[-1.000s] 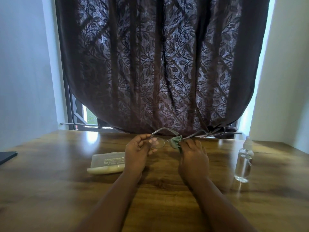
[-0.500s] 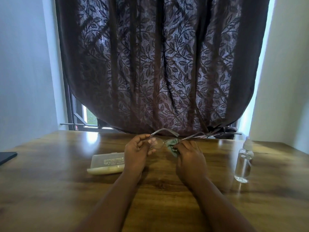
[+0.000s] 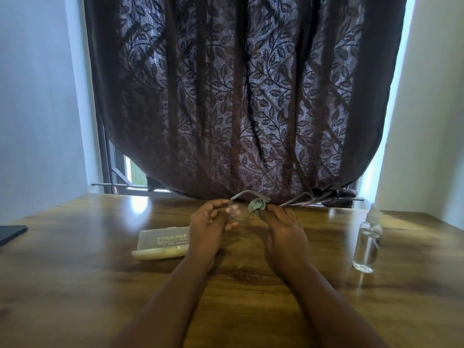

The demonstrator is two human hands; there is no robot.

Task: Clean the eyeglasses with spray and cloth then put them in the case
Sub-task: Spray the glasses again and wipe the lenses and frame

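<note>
The cloth [image 3: 256,205] has shifted up beside the left hand [image 3: 209,225] pinching the glasses [image 3: 238,214]; the right hand [image 3: 285,228] grips it, wiping continues.

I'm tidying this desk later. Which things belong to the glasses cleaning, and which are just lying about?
In the job:
eyeglasses, held by the left hand
green cloth, pinched by the right hand
spray bottle
glasses case, closed

Lying about:
dark flat object at the table's left edge
</note>
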